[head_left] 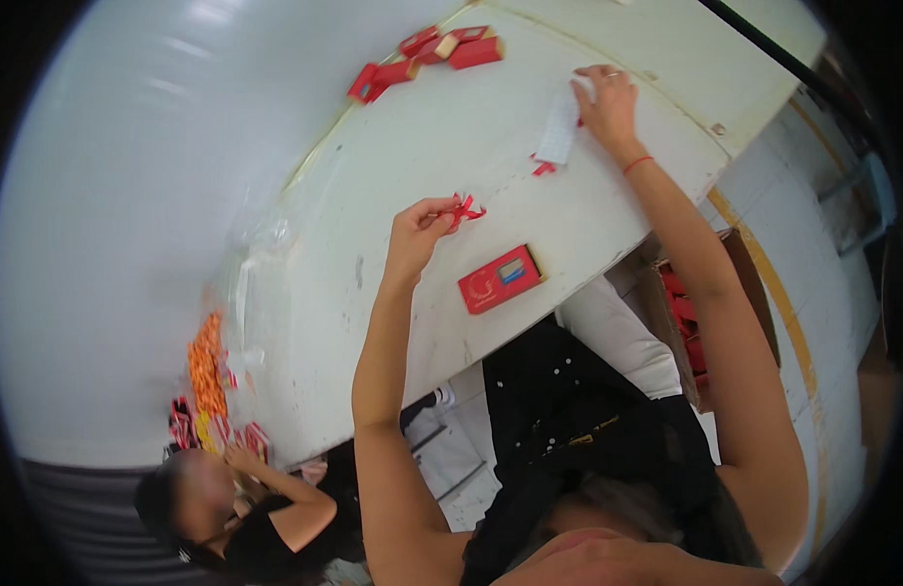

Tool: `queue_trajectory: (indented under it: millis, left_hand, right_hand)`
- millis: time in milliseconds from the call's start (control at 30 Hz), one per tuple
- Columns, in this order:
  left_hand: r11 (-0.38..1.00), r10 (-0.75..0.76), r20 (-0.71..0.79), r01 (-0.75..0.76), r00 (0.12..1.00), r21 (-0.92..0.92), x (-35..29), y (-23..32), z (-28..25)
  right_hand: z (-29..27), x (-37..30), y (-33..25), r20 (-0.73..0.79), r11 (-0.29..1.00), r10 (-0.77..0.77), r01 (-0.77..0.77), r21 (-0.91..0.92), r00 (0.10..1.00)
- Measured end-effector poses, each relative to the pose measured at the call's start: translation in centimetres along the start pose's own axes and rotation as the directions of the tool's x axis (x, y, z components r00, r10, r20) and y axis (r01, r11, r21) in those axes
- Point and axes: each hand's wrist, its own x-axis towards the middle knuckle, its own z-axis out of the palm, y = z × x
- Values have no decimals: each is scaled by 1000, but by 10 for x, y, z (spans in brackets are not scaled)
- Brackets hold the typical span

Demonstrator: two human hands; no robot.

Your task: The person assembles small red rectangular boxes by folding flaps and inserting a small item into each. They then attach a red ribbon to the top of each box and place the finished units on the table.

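Note:
My left hand [419,234] is closed, pinching a small red ribbon bow [463,211] between thumb and fingertips above the white table [325,293]. Farther right, my right hand [611,105] reaches to the far end of a white paper strip [559,134]; its thumb and forefinger curve around that end with a gap between them. Another red ribbon bow [542,167] lies at the strip's near end. Close to the table's front edge, a red box [500,279] with a small blue panel lies flat.
Several red boxes [437,49] lie in a loose pile along the far edge. At lower left, another person [266,508] handles packets near an orange heap [207,366]. Below my right arm stands a carton [700,332] holding red items.

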Motion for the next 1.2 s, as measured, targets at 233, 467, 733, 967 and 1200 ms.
queue_trajectory:
  millis: [233,467,733,967,1200]
  left_hand:
    - [998,27,-174,-35,984,-44,-24,-27,-13]
    - [964,26,-365,-120,931,-236,-33,-37,-18]
    - [914,-65,-349,-85,935,-396,-42,-34,-19]
    - [925,-10,-364,-130,931,-358,-47,-36,-16]
    - [922,-69,-304,-55,950,-383,-49,-22,-17]
  right_hand:
    - [-32,-26,-118,350,774,-337,46,631,874]
    - [-25,-48,-195,777,676,-404,-414,609,483]
    - [-15,-55,-191,804,573,-351,-569,590,480]
    - [-19,-59,-193,853,535,-334,-665,521,400]
    - [-21,-61,-194,847,542,-348,-650,532,403]
